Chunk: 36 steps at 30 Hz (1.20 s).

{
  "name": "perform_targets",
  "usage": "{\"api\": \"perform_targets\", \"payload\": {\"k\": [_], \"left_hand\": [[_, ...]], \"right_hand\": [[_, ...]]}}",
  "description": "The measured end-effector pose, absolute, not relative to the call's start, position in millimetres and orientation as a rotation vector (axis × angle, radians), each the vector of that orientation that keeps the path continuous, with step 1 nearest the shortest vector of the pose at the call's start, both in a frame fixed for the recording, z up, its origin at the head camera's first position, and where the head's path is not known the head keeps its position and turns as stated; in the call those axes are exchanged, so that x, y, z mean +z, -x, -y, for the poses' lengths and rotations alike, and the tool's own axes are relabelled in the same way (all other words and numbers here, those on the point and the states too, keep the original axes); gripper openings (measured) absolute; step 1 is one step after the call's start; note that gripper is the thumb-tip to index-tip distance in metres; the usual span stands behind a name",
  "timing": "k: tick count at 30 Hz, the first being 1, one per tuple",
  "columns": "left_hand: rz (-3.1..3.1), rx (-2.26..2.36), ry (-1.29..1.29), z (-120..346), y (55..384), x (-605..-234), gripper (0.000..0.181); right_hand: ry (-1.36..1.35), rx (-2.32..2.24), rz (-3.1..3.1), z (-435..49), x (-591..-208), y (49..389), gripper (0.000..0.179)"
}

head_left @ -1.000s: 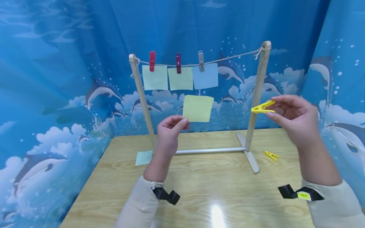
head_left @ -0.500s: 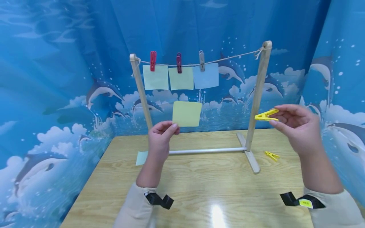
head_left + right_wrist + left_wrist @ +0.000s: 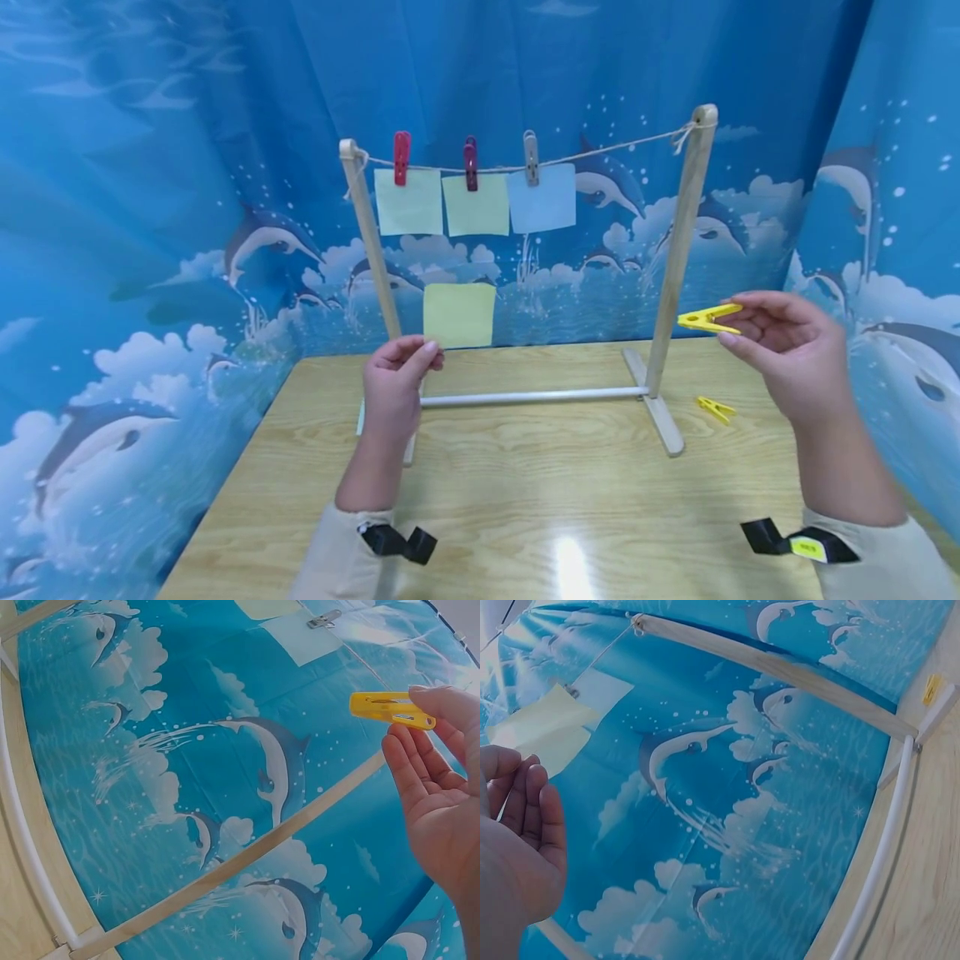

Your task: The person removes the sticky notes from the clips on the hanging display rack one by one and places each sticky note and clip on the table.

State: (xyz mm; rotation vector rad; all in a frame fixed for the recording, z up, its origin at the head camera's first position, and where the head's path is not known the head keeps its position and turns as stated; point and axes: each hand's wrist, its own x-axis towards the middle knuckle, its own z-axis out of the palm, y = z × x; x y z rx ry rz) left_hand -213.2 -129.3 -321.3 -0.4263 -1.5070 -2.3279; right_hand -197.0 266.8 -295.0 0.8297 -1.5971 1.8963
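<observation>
Between thumb and fingers my left hand [image 3: 393, 383] pinches a yellow sticky note [image 3: 459, 315] by its lower left corner, below the hanging line. My right hand [image 3: 795, 354] pinches a yellow clothespin [image 3: 708, 318] by its handle ends, just right of the right post. On the string [image 3: 615, 150], a red clothespin [image 3: 402, 158] and a dark red clothespin [image 3: 471, 164] each hold a pale green note, and a grey clothespin [image 3: 531, 158] holds a light blue note [image 3: 543, 204]. In the right wrist view the held clothespin [image 3: 375, 705] points away from the fingertips.
A wooden frame with a left post [image 3: 371, 242], a right post [image 3: 681, 242] and a white bottom rod [image 3: 532, 397] stands on the wooden table [image 3: 540, 500]. Another yellow clothespin [image 3: 716, 409] lies by the right foot. A bluish note [image 3: 361, 419] is mostly hidden behind my left hand.
My left hand has moved left and down with the yellow note. My right hand has come down and slightly right, still pinching the yellow clothespin. The hanging notes stay as they were.
</observation>
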Motion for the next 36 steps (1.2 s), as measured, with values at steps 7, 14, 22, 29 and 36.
{"api": "perform_targets", "payload": {"k": [7,14,22,29,36], "left_hand": [[1.477,-2.331,0.353,142.2,210.2,-329.3,0.003],[1.447,-2.353,0.252,153.3,207.3,-337.7,0.003],[1.430,-2.346,0.141,168.3,202.1,-350.3,0.006],[1.394,-2.330,0.071,185.5,200.1,-363.0,0.008],[1.389,-2.303,-0.054,201.2,194.3,-374.4,0.009]], "right_hand": [[-0.821,1.917,1.615,-271.4,-303.0,195.4,0.037],[-0.822,1.938,1.594,-277.2,-311.0,195.1,0.037],[-0.605,1.876,1.715,-283.1,-320.7,192.1,0.034],[-0.499,1.849,1.748,-288.7,-332.7,190.1,0.038],[-0.434,1.882,1.738,-293.6,-345.1,189.4,0.036]]}}
